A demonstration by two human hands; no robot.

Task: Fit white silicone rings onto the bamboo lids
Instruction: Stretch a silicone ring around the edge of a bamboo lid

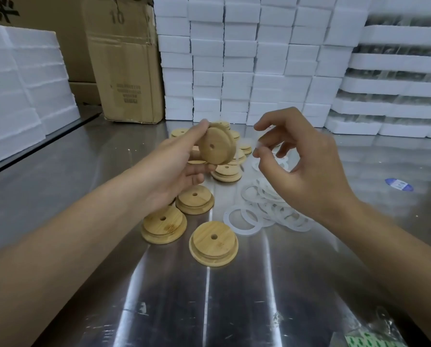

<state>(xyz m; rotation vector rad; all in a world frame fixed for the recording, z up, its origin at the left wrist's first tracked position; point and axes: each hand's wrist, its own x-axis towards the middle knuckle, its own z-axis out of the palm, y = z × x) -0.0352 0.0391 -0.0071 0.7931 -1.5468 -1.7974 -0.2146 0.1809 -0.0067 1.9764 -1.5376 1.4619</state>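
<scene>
Plainly little looks finished: nearest on the tabletop (234, 309) lie three bare bamboo lids (213, 243), no ring on any that I can see. Beside them sits a loose heap of white silicone rings (267, 211). Above, the left hand (181, 166) grips one lid (217, 146) on edge; the right hand (302, 166) pinches a ring (259, 146). Farther back, more lids (227, 171) wait.

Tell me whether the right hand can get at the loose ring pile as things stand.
Probably yes: the right hand hovers right above the ring pile with nothing between, though its fingers seem to pinch a ring.
</scene>
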